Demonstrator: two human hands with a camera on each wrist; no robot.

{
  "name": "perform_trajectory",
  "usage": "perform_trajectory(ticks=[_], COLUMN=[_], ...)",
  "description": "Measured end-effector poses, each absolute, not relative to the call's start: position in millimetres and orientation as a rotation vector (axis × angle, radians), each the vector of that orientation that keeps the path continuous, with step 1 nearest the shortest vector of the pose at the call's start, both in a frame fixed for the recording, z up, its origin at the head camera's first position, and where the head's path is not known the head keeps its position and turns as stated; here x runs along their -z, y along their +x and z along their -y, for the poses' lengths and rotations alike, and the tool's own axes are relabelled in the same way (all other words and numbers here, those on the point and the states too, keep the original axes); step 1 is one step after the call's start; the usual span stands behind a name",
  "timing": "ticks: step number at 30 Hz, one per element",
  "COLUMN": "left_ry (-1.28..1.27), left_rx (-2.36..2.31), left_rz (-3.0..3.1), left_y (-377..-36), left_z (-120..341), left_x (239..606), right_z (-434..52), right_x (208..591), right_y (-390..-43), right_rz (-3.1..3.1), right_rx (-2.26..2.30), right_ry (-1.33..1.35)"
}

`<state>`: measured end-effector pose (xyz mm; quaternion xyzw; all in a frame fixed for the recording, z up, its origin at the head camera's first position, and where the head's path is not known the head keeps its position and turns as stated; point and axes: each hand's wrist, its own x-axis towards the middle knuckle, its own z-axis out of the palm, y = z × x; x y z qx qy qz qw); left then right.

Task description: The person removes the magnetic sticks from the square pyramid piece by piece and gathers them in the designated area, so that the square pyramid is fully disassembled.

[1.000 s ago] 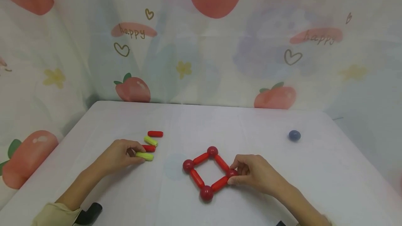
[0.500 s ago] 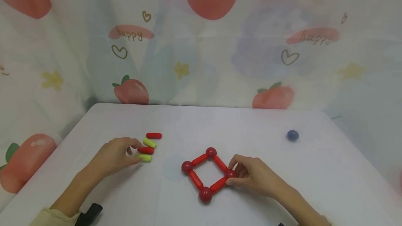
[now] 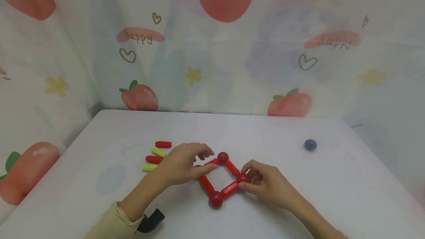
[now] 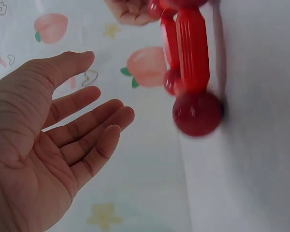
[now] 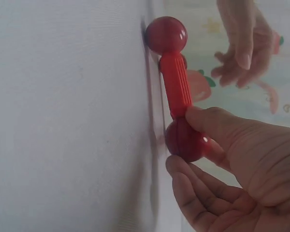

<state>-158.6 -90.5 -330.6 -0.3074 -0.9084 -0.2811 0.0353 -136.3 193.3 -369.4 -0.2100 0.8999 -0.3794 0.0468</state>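
A square of red rods and red balls [image 3: 230, 189] lies on the white table [image 3: 285, 202]. My right hand [image 3: 248, 175] pinches its right corner ball [image 3: 242, 177] between thumb and fingers; the right wrist view shows that ball [image 5: 183, 140] with a rod [image 5: 176, 84] running to a second ball [image 5: 165, 35]. Hovering over the square's left corner and hiding that corner's ball is my left hand [image 3: 203, 162]. Its palm [image 4: 87, 125] is spread, with straight fingers holding nothing, close to a red ball [image 4: 198, 113].
Left of the square lie loose rods: a red one [image 3: 163, 144], a yellow-green one [image 3: 158, 152], another red [image 3: 154, 159] and another yellow-green [image 3: 149, 167]. A dark blue ball [image 3: 310, 144] sits far right. A fruit-printed curtain [image 3: 212, 47] hangs behind the table.
My left hand has let go of the yellow-green rod and moved right to the square's left corner. The right hand has kept its pinch on the right ball.
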Motion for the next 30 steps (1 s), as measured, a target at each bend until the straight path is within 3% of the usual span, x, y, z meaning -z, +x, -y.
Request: perform_trajectory(ticks=[13, 30], left_ry=[-1.075, -1.012], left_rx=[0.986, 1.315], left_rz=[2.938, 2.92], left_y=[-164.6, -160.3], left_z=[41.5, 37.0], left_x=[355.8, 363.6], right_z=[-188.0, -195.0], right_x=[378.0, 383.0], right_y=[-136.6, -141.4], right_rz=[-2.79, -2.594], right_rx=[1.469, 1.645], right_ry=[-0.575, -0.593])
